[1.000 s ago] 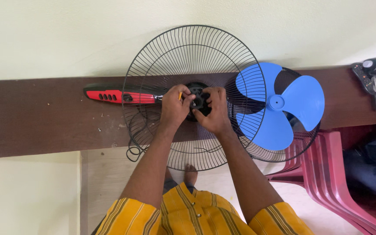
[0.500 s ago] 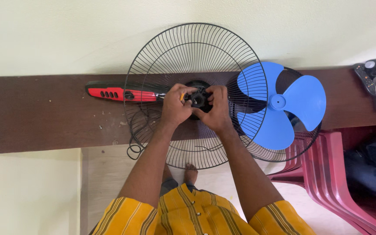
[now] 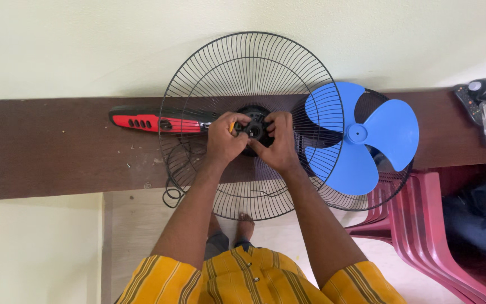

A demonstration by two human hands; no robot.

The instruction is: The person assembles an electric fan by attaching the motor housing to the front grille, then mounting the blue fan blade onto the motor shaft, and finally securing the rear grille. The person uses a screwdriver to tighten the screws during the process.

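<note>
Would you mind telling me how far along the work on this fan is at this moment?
Done: the round black wire guard sits around the black motor hub on the brown wooden shelf. In hand: the left hand and right hand both grip the hub's centre. Left: the blue three-bladed plastic fan blade lies unmounted on a second wire guard to the right.

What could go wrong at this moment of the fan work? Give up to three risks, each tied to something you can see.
1. The wire guard overhangs the narrow brown shelf; it might tip off.
2. The blue blade rests on a second guard past the shelf edge and could slide down.
3. Both hands crowd the black hub; fingers may get pinched.
</note>
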